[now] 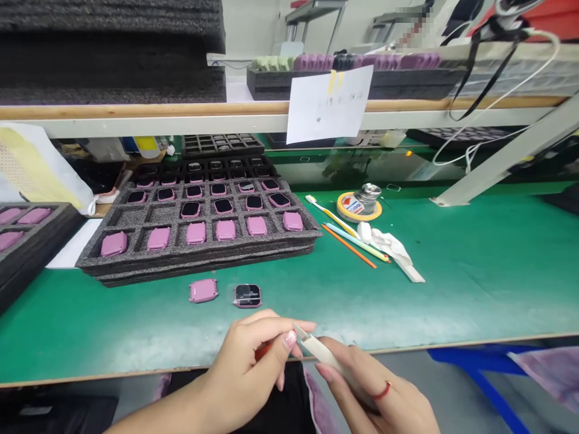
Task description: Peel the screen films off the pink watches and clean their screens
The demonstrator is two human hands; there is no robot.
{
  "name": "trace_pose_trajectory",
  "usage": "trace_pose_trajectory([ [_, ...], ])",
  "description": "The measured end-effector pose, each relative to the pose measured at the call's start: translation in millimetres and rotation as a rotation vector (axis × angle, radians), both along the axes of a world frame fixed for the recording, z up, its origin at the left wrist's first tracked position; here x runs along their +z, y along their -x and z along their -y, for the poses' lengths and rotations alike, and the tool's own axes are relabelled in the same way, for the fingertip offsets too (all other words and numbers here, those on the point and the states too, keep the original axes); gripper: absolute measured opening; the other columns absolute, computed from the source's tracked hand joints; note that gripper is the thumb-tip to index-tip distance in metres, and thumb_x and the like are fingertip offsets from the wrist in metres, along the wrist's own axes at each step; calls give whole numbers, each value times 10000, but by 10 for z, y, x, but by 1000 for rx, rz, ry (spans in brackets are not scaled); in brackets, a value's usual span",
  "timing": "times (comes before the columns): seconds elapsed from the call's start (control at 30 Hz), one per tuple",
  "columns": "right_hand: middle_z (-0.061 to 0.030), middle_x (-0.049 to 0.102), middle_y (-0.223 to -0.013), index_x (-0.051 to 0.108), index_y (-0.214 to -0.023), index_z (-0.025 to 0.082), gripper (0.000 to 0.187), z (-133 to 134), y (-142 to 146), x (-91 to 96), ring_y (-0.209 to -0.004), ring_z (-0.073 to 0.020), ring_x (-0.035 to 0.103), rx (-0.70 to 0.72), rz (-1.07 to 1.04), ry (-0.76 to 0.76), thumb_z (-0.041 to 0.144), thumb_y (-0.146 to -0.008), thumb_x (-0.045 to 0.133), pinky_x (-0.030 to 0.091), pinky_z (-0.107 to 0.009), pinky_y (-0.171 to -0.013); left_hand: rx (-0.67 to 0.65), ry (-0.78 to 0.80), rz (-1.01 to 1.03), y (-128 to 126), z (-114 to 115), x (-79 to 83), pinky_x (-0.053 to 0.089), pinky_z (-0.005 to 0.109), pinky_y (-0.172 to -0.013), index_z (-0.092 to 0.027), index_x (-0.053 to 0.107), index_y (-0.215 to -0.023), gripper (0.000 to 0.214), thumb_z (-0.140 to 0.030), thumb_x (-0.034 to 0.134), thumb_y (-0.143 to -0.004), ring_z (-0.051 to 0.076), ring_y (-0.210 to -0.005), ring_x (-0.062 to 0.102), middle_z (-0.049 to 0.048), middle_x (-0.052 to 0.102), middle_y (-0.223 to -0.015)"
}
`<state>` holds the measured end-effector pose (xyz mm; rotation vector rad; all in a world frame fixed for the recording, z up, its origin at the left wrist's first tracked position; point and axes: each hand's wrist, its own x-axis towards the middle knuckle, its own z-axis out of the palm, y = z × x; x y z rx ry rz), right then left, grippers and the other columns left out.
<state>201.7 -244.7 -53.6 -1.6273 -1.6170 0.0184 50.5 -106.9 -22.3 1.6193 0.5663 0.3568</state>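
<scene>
My right hand (380, 386) is closed around a white-handled utility knife (325, 354) near the table's front edge. The knife's short blade points up and left, at the fingertips of my left hand (253, 367). Those fingers are curled with the thumb against the forefinger, around an orange thing (262, 351), mostly hidden; its kind does not show. Just beyond my hands lie two watch bodies: a pink-purple watch case (203, 290) with its back up and a watch with a dark screen (247, 295), a clear strip across it.
A black foam tray (208, 265) of pink-purple watches stands at the left, another tray (40, 247) beside it. Right of it lie a toothbrush (332, 216), thin sticks (348, 246), white crumpled tissue (393, 246) and a yellow tape roll (346, 211) with a glass jar. A shelf (181, 123) spans above.
</scene>
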Motion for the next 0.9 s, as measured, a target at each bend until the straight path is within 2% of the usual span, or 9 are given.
trace_pose_trajectory([
  [0.13, -24, 721, -806, 529, -1326, 266, 419, -6, 5, -29, -640, -162, 717, 9, -38, 22, 137, -933, 596, 567, -209, -555, 16, -87, -3, 22, 17, -2, 449, 256, -634, -174, 757, -844, 422, -396, 440, -1011, 134, -662, 577, 76, 702, -853],
  [0.2, -13, 714, -805, 541, -1320, 284, 421, -10, 26, 2, -617, -154, 696, 26, -94, 28, 135, -930, 596, 568, -213, -559, 20, -89, 16, 39, 26, -37, 438, 263, -614, -179, 772, -936, 390, -402, 459, -1000, 158, -692, 590, 76, 686, -800],
  [0.3, -10, 725, -828, 562, -1310, 298, 419, -5, 64, 52, -608, -152, 679, 55, -174, 37, 131, -927, 593, 584, -231, -596, 32, -111, 36, 54, 38, -82, 397, 267, -557, -189, 768, -1098, 385, -447, 508, -978, 153, -624, 547, 61, 650, -726],
  [0.47, -29, 739, -845, 560, -1311, 269, 408, 9, 94, 59, -658, -169, 707, 66, -185, 31, 126, -930, 591, 591, -239, -617, 48, -139, 67, 36, 39, -98, 419, 248, -602, -184, 802, -833, 414, -451, 524, -985, 136, -620, 534, 42, 620, -636],
  [0.6, -73, 765, -939, 559, -1297, 218, 349, -14, 81, 43, -717, -162, 734, 62, -103, -12, 138, -957, 570, 594, -214, -642, 58, -115, 99, 25, 42, -107, 412, 224, -573, -200, 804, -975, 354, -440, 544, -983, 124, -602, 538, 31, 657, -635],
  [0.67, -72, 759, -916, 561, -1287, 195, 327, -26, 74, 50, -692, -147, 721, 66, -75, -28, 135, -965, 560, 595, -204, -657, 61, -123, 114, 25, 44, -112, 407, 215, -562, -206, 799, -1010, 341, -428, 543, -987, 120, -589, 533, 28, 671, -624],
  [0.77, -47, 729, -858, 565, -1269, 181, 314, -19, 77, 63, -612, -118, 664, 71, -72, -23, 121, -960, 561, 595, -200, -662, 50, -157, 134, 29, 40, -106, 410, 209, -560, -191, 806, -866, 362, -411, 546, -987, 110, -561, 508, 39, 711, -640],
  [0.83, -41, 707, -839, 572, -1256, 170, 312, 0, 88, 63, -562, -105, 619, 70, -57, -14, 108, -950, 570, 589, -196, -636, 51, -187, 144, 34, 33, -95, 415, 209, -557, -187, 796, -778, 373, -394, 560, -980, 105, -551, 501, 54, 759, -722],
  [0.9, -32, 679, -790, 578, -1250, 153, 311, 22, 105, 53, -520, -99, 581, 57, -29, -19, 104, -943, 580, 578, -192, -598, 61, -210, 155, 42, 27, -88, 423, 208, -556, -197, 800, -777, 341, -371, 579, -970, 105, -556, 518, 58, 791, -819],
])
